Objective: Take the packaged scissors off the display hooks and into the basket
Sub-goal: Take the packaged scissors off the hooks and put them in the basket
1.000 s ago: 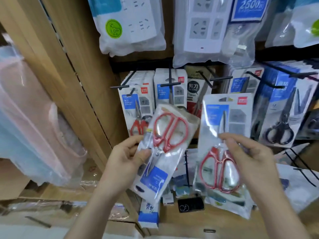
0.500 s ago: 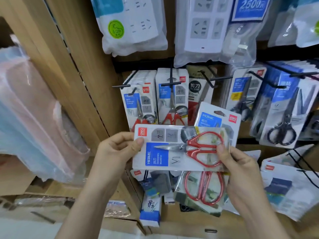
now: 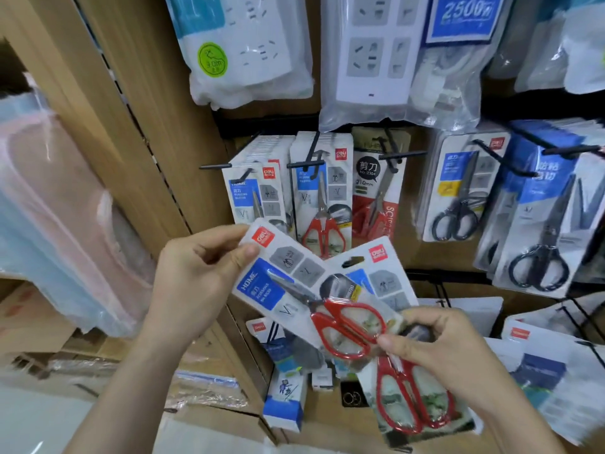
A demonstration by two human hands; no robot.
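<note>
Wood wall (image 3: 147, 142) is showing behind black hooks (image 3: 402, 155) full of scissors. My left hand (image 3: 196, 280) is pinching the top corner of a red scissors pack (image 3: 281, 290) at 9 o'clock. My right hand (image 3: 458, 358) is gripping its other end, together with a second pack (image 3: 415, 401), at 5 o'clock.
</note>
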